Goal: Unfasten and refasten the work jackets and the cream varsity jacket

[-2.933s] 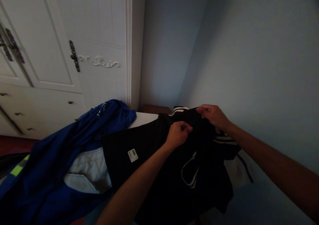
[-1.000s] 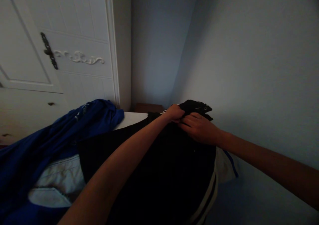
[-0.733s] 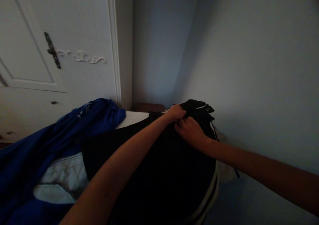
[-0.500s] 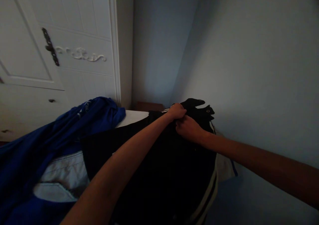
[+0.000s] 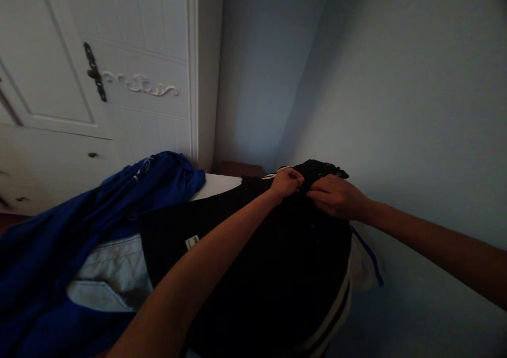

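White panelled wardrobe doors (image 5: 158, 41) are filling the far left, with a dark ornate handle (image 5: 94, 73) hanging on one of them. Below, a blue garment (image 5: 158, 186) with pale lettering is spreading toward the lower left corner, and pale denim cloth (image 5: 114, 268) is showing between it and a black garment. Just behind, a strip of white surface (image 5: 217, 185) is peeking out, with a brown object (image 5: 241, 169) sitting near the wall corner.

The black garment (image 5: 269, 273) is covering the middle and lower centre, lying over the denim; a small white label (image 5: 192, 241) is showing beside the left forearm, and white stripes (image 5: 338, 316) are curving down its right edge. At its far end, the left hand (image 5: 288, 182) is bending inward, its thumb and forefinger drawing close together; I cannot tell whether cloth is between them. Next to it, the right hand (image 5: 336, 195) is resting on the same cloth, fingers lying together and curling down, their tips too dark to read.

Half a second ago the hands were meeting; now a narrow gap of black cloth is separating them, so they are seemingly handling two neighbouring spots rather than one. Farther right, a pale cloth with a blue edge (image 5: 362, 265) is hanging beside the grey-blue wall (image 5: 420, 110)
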A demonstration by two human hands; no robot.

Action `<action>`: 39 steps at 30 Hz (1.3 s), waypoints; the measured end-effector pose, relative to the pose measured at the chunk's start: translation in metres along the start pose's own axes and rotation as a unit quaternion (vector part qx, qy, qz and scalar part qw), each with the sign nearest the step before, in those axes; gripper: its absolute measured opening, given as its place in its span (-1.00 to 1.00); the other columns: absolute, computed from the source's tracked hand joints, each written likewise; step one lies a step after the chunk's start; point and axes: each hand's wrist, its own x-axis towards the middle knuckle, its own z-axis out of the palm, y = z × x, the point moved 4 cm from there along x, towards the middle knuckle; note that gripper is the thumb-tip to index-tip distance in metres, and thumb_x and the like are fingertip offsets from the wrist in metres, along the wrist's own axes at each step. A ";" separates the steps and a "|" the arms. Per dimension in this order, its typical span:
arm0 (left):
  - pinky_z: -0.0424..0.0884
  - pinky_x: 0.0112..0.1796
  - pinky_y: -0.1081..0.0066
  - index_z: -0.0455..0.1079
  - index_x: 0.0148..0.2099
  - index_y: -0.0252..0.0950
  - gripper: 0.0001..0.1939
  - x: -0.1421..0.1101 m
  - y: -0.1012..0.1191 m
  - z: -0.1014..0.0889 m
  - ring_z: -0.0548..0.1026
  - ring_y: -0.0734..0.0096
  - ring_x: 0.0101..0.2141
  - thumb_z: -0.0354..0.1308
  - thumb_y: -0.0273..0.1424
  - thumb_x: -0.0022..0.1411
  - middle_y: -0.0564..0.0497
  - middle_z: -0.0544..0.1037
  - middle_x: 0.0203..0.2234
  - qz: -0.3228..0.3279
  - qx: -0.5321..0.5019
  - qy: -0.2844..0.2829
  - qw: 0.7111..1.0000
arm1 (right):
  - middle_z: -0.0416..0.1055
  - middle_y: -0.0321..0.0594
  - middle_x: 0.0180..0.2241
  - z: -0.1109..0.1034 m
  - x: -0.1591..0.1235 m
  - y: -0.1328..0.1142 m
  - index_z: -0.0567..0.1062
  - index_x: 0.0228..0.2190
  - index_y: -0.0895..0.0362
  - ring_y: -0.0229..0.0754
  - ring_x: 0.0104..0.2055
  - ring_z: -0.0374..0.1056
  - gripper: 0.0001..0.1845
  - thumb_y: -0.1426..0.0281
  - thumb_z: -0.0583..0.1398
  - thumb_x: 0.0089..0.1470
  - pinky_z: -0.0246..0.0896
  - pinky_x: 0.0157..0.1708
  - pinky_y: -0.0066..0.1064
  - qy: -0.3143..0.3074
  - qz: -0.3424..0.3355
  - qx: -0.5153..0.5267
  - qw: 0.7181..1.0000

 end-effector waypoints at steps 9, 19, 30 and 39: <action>0.27 -0.52 0.57 0.31 -0.37 -0.32 -0.86 -0.007 -0.016 0.007 0.35 0.63 -0.62 0.18 -0.58 0.21 0.14 0.41 -0.59 0.025 -0.083 0.039 0.995 | 0.53 -0.09 -0.04 0.026 -0.010 0.051 0.48 0.03 0.04 -0.01 -0.01 0.40 -0.65 0.33 0.13 0.24 0.09 -0.11 -0.20 -0.153 0.082 0.042 0.984; 0.28 -0.28 0.48 0.32 -0.34 -0.28 -0.83 0.000 -0.016 0.017 0.37 0.51 -0.42 0.19 -0.64 0.14 0.14 0.39 -0.50 0.078 -0.039 0.104 0.991 | 0.58 -0.31 -0.41 0.016 0.000 0.092 0.63 -0.26 -0.06 -0.20 -0.32 0.42 -0.74 0.47 0.17 0.14 0.15 -0.07 -0.25 -0.136 0.030 0.078 0.987; 0.28 -0.29 0.48 0.31 -0.31 -0.27 -0.85 -0.021 -0.030 0.016 0.39 0.47 -0.39 0.14 -0.62 0.19 0.11 0.41 -0.46 0.092 -0.012 0.140 0.986 | 0.60 -0.33 -0.42 0.024 -0.008 0.097 0.64 -0.30 -0.03 -0.20 -0.34 0.42 -0.75 0.37 0.13 0.20 0.12 -0.01 -0.21 -0.103 0.091 0.143 0.980; 0.32 -0.14 0.41 0.36 -0.24 -0.19 -0.88 -0.031 -0.046 0.022 0.48 0.38 -0.25 0.15 -0.53 0.23 0.08 0.53 -0.32 0.050 0.064 0.177 0.981 | 0.55 -0.09 -0.33 -0.002 -0.017 0.084 0.56 -0.27 0.14 -0.09 -0.29 0.41 -0.55 0.11 0.01 0.26 0.24 -0.26 -0.30 -0.075 0.303 0.117 0.943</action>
